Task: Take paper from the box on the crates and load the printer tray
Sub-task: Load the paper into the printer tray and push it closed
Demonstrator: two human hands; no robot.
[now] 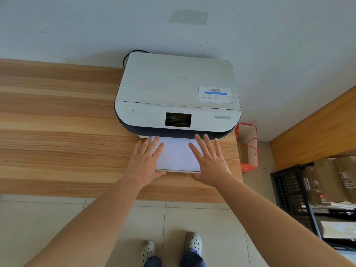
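A white printer [177, 89] with a dark screen stands on the wooden table [57, 132] against the wall. Its tray sticks out at the front, and a stack of white paper [178, 155] lies in it. My left hand [147, 160] lies flat with straight fingers on the left side of the stack. On the stack's right side my right hand [210, 160] rests flat, fingers spread. Both sets of fingertips reach almost to the printer's front. A cardboard box [327, 182] sits on black crates [289, 191] at the right.
A red paper bag [248, 147] stands on the floor between the table's right end and another wooden surface [317, 128]. My feet in white clogs [193, 242] are on the tiled floor below the table edge. A black cable [126, 58] runs behind the printer.
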